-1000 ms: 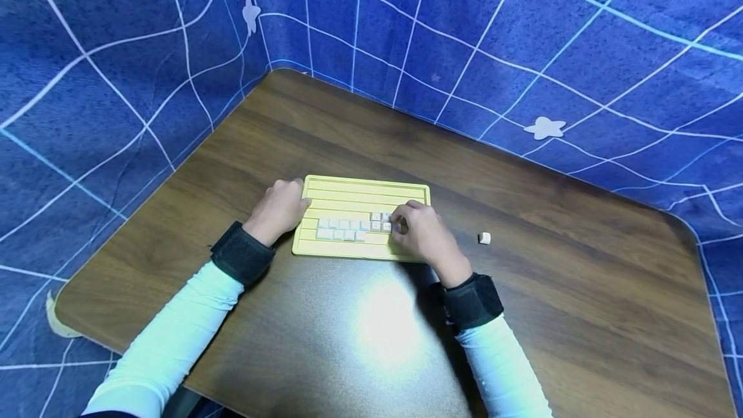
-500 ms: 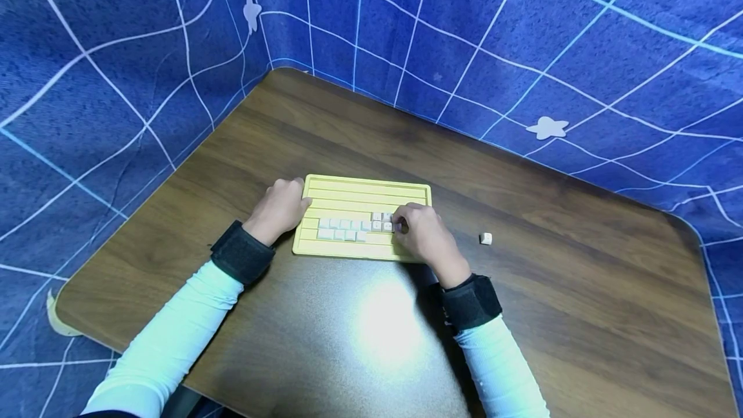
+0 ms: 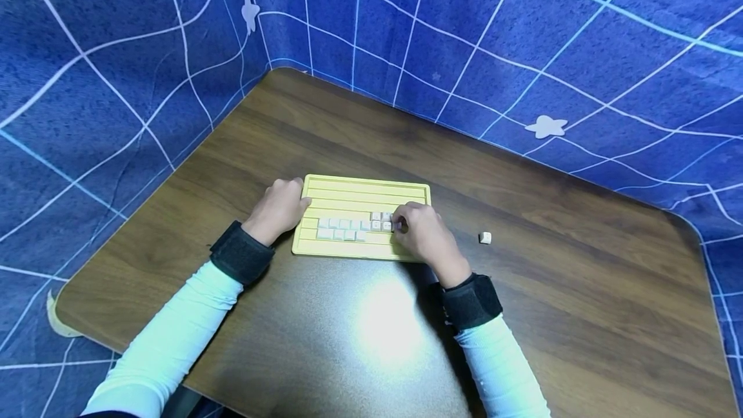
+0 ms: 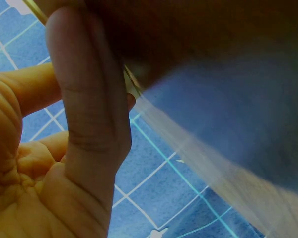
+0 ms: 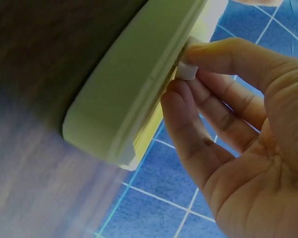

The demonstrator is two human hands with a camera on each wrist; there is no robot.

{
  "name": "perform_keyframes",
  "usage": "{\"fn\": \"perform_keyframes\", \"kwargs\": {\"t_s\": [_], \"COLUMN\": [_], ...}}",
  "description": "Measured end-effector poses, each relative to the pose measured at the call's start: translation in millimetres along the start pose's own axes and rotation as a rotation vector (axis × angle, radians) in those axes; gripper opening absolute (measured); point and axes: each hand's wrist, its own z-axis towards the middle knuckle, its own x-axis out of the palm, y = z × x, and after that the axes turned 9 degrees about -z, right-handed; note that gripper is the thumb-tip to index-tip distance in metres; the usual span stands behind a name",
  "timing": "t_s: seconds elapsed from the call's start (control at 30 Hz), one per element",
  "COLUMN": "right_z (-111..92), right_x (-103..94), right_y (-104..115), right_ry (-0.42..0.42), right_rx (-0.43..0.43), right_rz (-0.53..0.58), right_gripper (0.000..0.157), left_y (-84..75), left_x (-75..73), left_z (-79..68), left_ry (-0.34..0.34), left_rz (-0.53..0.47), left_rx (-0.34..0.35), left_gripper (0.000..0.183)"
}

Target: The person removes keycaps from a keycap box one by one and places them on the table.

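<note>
A yellow ridged tray (image 3: 342, 249) lies on the wooden table, with several white keycaps (image 3: 350, 235) in two rows across its middle and lower part. At its left edge, my left hand (image 3: 277, 213) grips the rim, thumb over the top. My right hand (image 3: 428, 237) is over the tray's right part, at the end of the keycap rows. In the right wrist view its thumb and fingers pinch a white keycap (image 5: 187, 70) close against the tray. The hand hides the tray's lower right area in the head view.
One loose keycap (image 3: 485, 238) sits on the table (image 3: 569, 263) to the right of the tray. Blue cloth (image 3: 371, 18) with white grid lines hangs along the table's back and left sides. Black bands wrap both wrists.
</note>
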Motion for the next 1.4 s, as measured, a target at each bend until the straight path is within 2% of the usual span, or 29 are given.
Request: {"fn": "perform_keyframes", "kwargs": {"t_s": [0.3,0.47,0.7,0.93,1.13,1.4], "right_z": [-8,-16,-33,-52,-68,-83], "right_x": [-17.1,-26.9,-33.2,-43.7,-47.5,-53.0], "right_y": [-7,-19,-48,-78,-104,-123], "right_ry": [-0.017,-0.019,-0.073,-0.086,-0.140,-0.156], "right_rx": [0.043,0.089,0.104,0.169,0.156,0.183], "right_rz": [0.000,0.003,-0.018,-0.023,-0.030,-0.097], "right_gripper": [0.007,0.011,0.010,0.010,0.010,0.015], "left_y": [-0.7,-0.8,-0.2,-0.4,-0.8,-0.5], "left_x": [-0.2,-1.0,0.9,-1.4,-1.3,0.5], "left_z": [-0.2,-0.1,0.4,-1.0,-0.9,0.0], "left_ry": [0.001,0.003,0.020,0.013,0.005,-0.003], "left_rz": [-0.001,0.000,-0.007,-0.011,-0.014,-0.010], "left_rx": [-0.004,0.001,-0.007,0.000,0.010,0.015], "left_gripper": [0.029,0.029,0.031,0.031,0.028,0.028]}}
